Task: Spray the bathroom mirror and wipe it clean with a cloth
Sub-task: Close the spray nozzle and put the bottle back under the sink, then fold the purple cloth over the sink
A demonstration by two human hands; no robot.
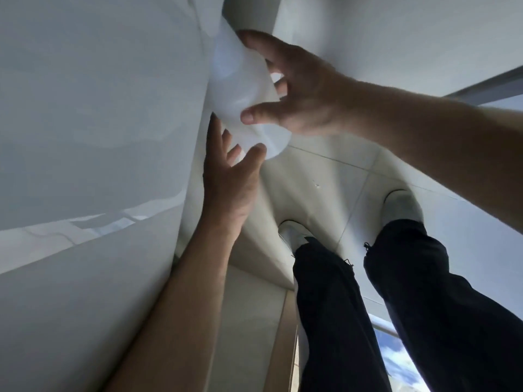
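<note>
1 white see-through container [243, 89] is held at the top middle of the frame. What is inside cannot be told. It is gripped by the curled fingers of the right hand [297, 89]. Its bottom is touched by the left hand [226, 188], fingers spread. 2 feet [402, 206] in white are seen lower right.

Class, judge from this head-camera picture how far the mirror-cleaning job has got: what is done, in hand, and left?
Done: nothing visibly; no spray or wipe marks show. In hand: the right hand grips a white translucent object, which I cannot identify, beside a glossy white panel; the left hand touches its lower end. Left: seemingly both spraying and wiping.
</note>
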